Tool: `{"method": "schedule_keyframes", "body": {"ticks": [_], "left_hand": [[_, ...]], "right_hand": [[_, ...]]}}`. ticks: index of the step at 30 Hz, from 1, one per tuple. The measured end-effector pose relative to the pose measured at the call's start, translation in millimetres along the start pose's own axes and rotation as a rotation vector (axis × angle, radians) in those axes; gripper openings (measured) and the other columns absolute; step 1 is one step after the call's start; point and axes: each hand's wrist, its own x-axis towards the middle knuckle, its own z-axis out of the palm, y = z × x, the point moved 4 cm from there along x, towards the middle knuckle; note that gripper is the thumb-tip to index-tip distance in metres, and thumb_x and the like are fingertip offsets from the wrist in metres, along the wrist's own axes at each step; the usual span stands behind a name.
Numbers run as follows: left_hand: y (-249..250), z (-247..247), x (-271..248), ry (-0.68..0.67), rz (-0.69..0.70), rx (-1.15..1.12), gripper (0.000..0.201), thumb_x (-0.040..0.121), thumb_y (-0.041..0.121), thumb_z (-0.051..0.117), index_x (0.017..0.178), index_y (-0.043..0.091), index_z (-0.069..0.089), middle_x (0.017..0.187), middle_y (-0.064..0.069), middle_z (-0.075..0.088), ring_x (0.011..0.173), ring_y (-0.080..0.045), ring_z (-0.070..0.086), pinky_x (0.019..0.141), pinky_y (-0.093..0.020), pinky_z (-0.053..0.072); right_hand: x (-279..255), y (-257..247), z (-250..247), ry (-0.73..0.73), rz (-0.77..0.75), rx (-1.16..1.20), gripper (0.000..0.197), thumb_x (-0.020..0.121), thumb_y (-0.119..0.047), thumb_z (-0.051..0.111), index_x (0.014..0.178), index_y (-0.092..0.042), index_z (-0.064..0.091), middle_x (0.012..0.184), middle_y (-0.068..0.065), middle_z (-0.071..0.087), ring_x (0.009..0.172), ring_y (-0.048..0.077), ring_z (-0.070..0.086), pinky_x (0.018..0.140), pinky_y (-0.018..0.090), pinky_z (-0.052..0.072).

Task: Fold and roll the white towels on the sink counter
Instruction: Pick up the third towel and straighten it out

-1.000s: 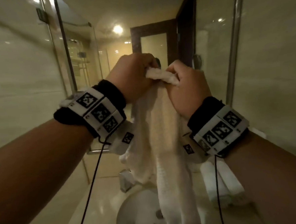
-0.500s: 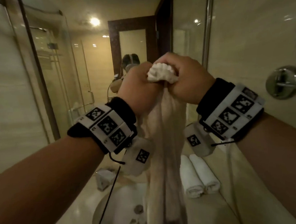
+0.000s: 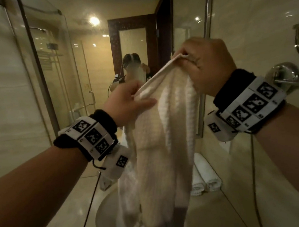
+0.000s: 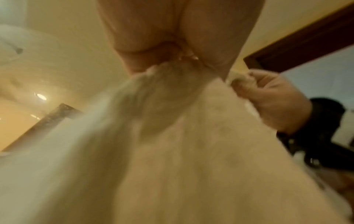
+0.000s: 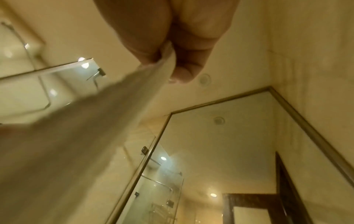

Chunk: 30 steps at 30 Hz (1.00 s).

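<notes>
You have the white towel [image 3: 164, 139] up in the air in front of you, held by its top hem, and it hangs down long and bunched over the sink basin [image 3: 106, 221]. Your right hand [image 3: 207, 65] is the higher one, up at mirror height, fingers curled and pinching the corner of the hem; the right wrist view shows the flat edge clamped between thumb and forefinger [image 5: 145, 51]. Your left hand [image 3: 126, 100] sits lower and to the left, thumb lying across the front of the cloth and the fingers tucked behind it, gripping a gathered bit of the same hem. From the left wrist camera the towel bunches right under those fingers [image 4: 134, 60], and your right hand shows beside them, holding its end. Between the two hands the hem runs taut on a slant, up from left to right. Down on the sink counter [image 3: 214, 213], just right of the hanging cloth, two rolled towels [image 3: 206, 176] lie side by side, touching, ends toward you. A chrome towel bar [image 3: 284, 79] juts from the wall past your right wrist. The mirror [image 3: 133, 49] ahead catches your reflection behind the towel.
</notes>
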Motion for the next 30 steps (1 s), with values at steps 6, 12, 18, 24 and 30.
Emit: {"method": "schedule_keyframes", "body": {"ticks": [6,12,18,24,30], "left_hand": [[-80,23,-46,-0.4,-0.287,0.182,0.014,0.079,0.036,0.074,0.089,0.031,0.066,0.093,0.006,0.071,0.085,-0.014,0.068,0.083,-0.04,0.057],[-124,-1,-76,-0.39,-0.423,0.116,0.023,0.077,0.036,0.072,0.099,0.031,0.069,0.093,0.008,0.072,0.087,-0.011,0.068,0.08,-0.032,0.056],[-125,-67,-70,-0.273,-0.372,0.124,0.064,0.035,0.082,0.072,0.083,0.039,0.073,0.083,0.007,0.074,0.072,-0.01,0.071,0.058,-0.023,0.055],[-134,-96,-69,-0.325,-0.286,0.55,0.013,0.086,0.028,0.066,0.078,0.037,0.062,0.074,0.011,0.065,0.066,-0.003,0.062,0.055,-0.015,0.044],[-131,-117,-69,0.001,-0.037,0.726,0.021,0.089,0.005,0.061,0.074,0.021,0.062,0.078,0.002,0.052,0.071,-0.023,0.054,0.062,-0.03,0.037]], "right_hand": [[15,4,-37,0.17,-0.071,0.012,0.027,0.093,-0.025,0.054,0.097,-0.005,0.071,0.09,0.01,0.068,0.079,0.006,0.051,0.066,-0.003,0.028],[14,37,-64,0.136,-0.022,-0.03,0.035,0.092,-0.032,0.054,0.098,-0.002,0.071,0.083,0.008,0.062,0.077,0.011,0.052,0.06,0.013,0.035],[-11,86,-62,0.043,0.08,-0.044,0.033,0.09,-0.032,0.057,0.092,-0.002,0.071,0.079,0.021,0.066,0.07,0.027,0.058,0.059,0.027,0.036],[-42,100,-55,-0.053,0.093,-0.053,0.033,0.09,-0.024,0.055,0.096,0.003,0.071,0.089,0.022,0.07,0.081,0.026,0.063,0.07,0.002,0.033],[-50,96,-57,-0.102,0.124,-0.007,0.031,0.088,-0.024,0.052,0.098,-0.004,0.073,0.092,0.012,0.071,0.082,0.005,0.061,0.074,0.006,0.038]]}}
